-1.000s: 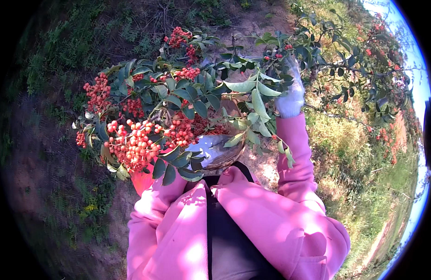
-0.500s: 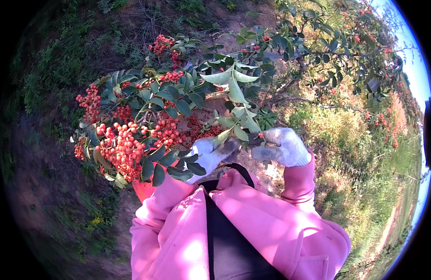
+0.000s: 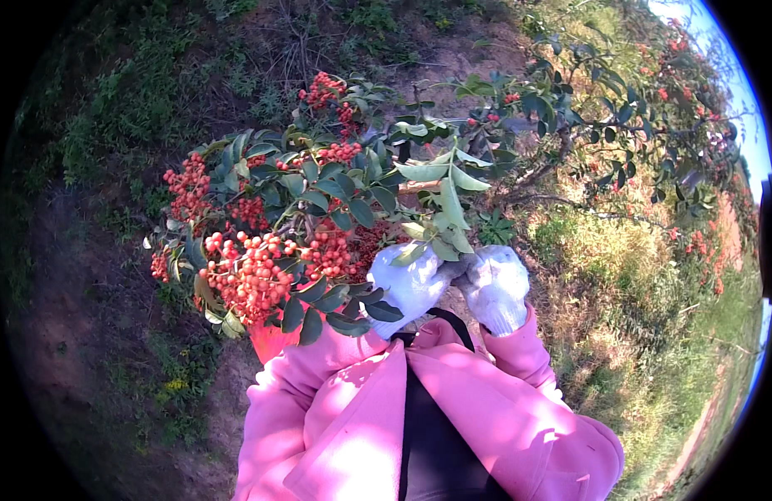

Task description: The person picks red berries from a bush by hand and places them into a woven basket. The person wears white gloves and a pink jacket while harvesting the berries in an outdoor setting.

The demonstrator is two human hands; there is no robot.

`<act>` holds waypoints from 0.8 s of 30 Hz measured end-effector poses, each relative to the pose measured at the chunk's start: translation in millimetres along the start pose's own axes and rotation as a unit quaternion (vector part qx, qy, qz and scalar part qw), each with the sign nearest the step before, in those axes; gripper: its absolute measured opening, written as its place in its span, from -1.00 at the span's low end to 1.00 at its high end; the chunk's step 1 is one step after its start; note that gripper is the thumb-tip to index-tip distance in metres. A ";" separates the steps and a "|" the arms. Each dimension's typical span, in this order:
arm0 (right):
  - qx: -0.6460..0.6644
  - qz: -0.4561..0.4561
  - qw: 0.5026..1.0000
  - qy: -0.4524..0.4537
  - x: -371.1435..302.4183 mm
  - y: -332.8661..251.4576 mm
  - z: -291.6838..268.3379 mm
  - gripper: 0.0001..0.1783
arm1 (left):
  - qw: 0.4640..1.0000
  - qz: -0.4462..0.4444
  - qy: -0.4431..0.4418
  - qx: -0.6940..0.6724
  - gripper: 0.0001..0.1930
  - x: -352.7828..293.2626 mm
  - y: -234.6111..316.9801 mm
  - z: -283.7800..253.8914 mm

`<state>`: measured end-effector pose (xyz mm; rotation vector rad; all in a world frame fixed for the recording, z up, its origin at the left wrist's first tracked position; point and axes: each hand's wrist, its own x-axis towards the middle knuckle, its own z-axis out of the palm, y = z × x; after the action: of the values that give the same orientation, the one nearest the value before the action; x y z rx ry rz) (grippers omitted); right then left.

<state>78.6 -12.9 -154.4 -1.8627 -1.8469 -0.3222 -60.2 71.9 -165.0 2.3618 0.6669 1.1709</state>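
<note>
My left hand (image 3: 409,284), in a white knitted glove, is closed just below a pale green leafy sprig (image 3: 450,194), whose lower leaves cover part of its fingers. My right hand (image 3: 495,288), gloved the same way with greyish fingertips, is closed too, its fingers curled in against the left fingertips. What lies between them is too small and shaded to make out. Left of the hands hangs a large cluster of round orange-red berries (image 3: 251,278) among dark green leaves (image 3: 315,301). Behind the left hand, darker red berries (image 3: 373,240) lie partly hidden.
Below the cluster shows a bright red surface (image 3: 271,341), perhaps a container, mostly hidden by leaves and my pink sleeve. A black strap (image 3: 453,321) curves in front of me. Branches (image 3: 536,171) reach out at the upper right, and dry grass (image 3: 603,326) covers the ground there.
My right hand has come left and turned, its fingers now meeting the left hand's. The branches and berries appear shifted to the right in the view.
</note>
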 end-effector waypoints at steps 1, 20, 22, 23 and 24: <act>-0.017 0.023 0.999 -0.036 -1.0 -1.7 -5.1 -0.87 | 1.000 0.012 0.005 -0.006 -0.77 -1.5 -2.4 8.0; 0.057 0.002 0.997 -0.055 26.8 76.8 47.5 -0.74 | 0.998 -0.015 -0.039 0.057 -0.71 -69.9 -61.9 44.3; 0.164 0.008 0.986 0.003 13.1 124.4 75.3 -0.75 | 0.995 -0.064 -0.066 0.047 -0.70 -77.2 -59.6 32.6; 0.238 0.074 0.968 -0.010 15.0 121.3 73.4 -0.75 | 0.993 -0.080 -0.075 0.049 -0.70 -81.3 -60.1 30.0; 0.308 0.139 0.941 -0.014 17.6 118.5 71.5 -0.73 | 0.992 -0.092 -0.077 0.049 -0.70 -85.5 -59.1 30.1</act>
<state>183.8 42.5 -227.4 -1.6381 -1.4404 0.3492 -94.6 64.5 -267.3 2.3807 0.8858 0.8869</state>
